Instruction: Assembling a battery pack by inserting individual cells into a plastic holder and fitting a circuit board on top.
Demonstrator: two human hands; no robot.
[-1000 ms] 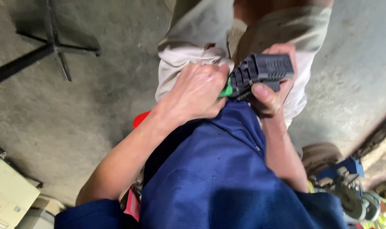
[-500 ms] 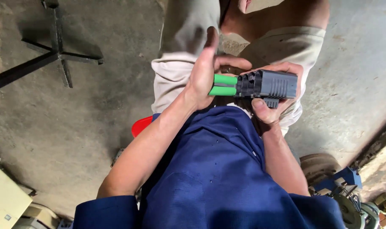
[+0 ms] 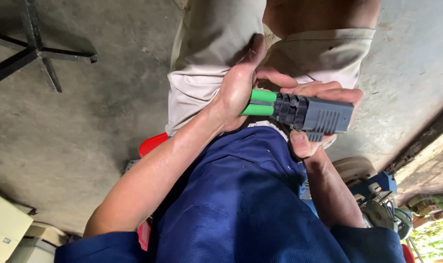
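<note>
- Blue garment (image 3: 241, 209), nearest, spread below the hands.
- Right hand (image 3: 314, 117): grip closed around grey connector block (image 3: 314, 114); best kept steady.
- Left hand (image 3: 238, 90): grip on green pins (image 3: 258, 102), palm half open; push straight in line.
- Concrete floor (image 3: 85, 136) beyond.

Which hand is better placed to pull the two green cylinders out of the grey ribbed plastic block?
Probably the left hand: it wraps the green cylinders, while the right hand cradles the grey ribbed plastic block from behind, so it can steady it.
</note>
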